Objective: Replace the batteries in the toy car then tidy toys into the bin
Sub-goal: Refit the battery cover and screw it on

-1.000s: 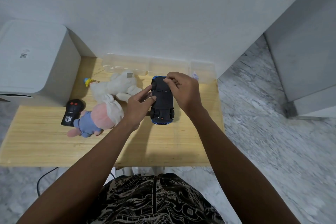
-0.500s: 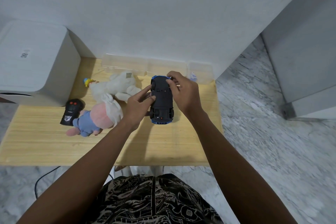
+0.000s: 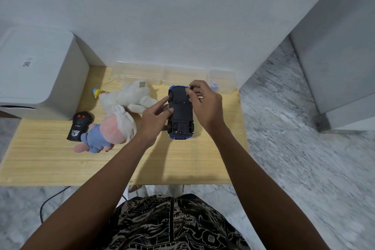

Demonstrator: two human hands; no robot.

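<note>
A blue toy car (image 3: 181, 116) lies upside down on the wooden table (image 3: 60, 160), its black underside facing me. My left hand (image 3: 155, 121) presses fingertips against the car's left side. My right hand (image 3: 205, 105) grips the car's far right edge near a wheel, fingers curled over it. A clear plastic bin (image 3: 140, 74) stands against the wall behind the car. A white plush (image 3: 129, 97) and a pink plush in blue clothes (image 3: 101, 136) lie left of the car, with a black remote control (image 3: 79, 126) beside them.
A white box-shaped appliance (image 3: 38, 71) fills the table's far left corner. A small yellow and blue toy (image 3: 96, 92) lies near it. More clear containers (image 3: 222, 79) line the wall at right. Marble floor (image 3: 294, 148) lies to the right; a grey cabinet (image 3: 334, 57) stands beyond it.
My right hand has shifted slightly toward the car's far right corner, fingers curling at the wheel. The left hand and the car stay about where they were.
</note>
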